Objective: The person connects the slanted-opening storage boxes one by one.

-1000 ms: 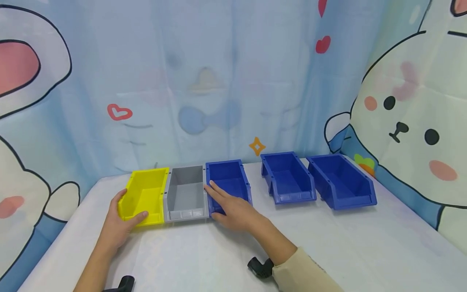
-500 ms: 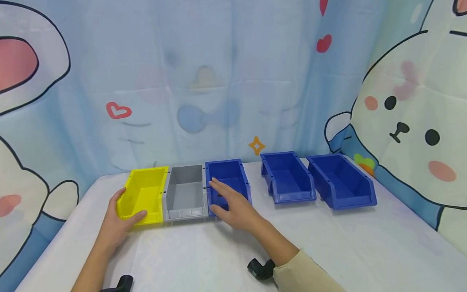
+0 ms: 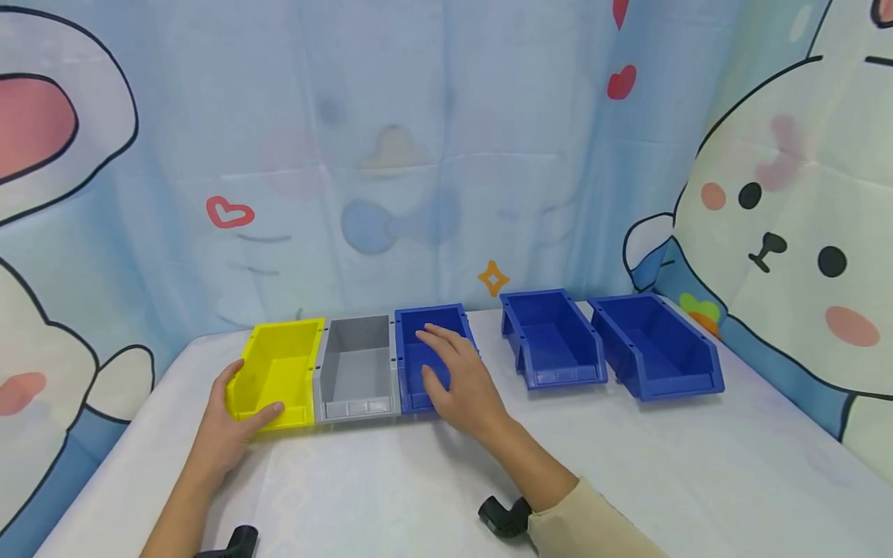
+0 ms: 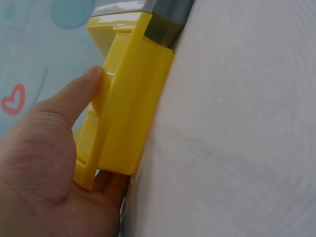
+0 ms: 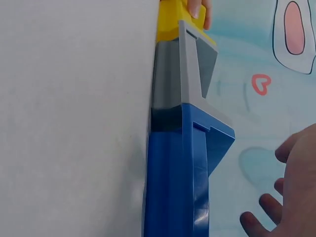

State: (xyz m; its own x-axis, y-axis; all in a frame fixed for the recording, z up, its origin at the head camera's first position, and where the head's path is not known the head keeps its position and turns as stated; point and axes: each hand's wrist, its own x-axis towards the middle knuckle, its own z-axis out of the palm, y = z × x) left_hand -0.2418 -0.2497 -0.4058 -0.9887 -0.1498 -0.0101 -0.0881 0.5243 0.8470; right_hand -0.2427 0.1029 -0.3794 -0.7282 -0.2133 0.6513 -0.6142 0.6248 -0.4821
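A yellow storage bin [image 3: 287, 353], a grey bin [image 3: 357, 372] and a blue bin [image 3: 413, 376] stand side by side in a row on the table. My left hand [image 3: 226, 426] holds the yellow bin at its left front corner; the left wrist view shows the thumb on the front rim and fingers behind the bin's side. Over the front right part of the blue bin is my right hand [image 3: 463, 391], fingers spread and slightly bent. In the right wrist view that hand [image 5: 301, 187] is apart from the bin, with nothing in it.
Two more blue bins stand to the right, one nearer [image 3: 554, 341] and one at the far right [image 3: 656, 349], slightly angled. A patterned curtain [image 3: 391, 93] hangs behind the white table [image 3: 363, 496]. Black curved pieces [image 3: 504, 518] show by both wrists.
My right hand has moved right and lifted from the blue bin's left edge beside the grey bin. The left hand keeps its hold on the yellow bin; the bins look unmoved.
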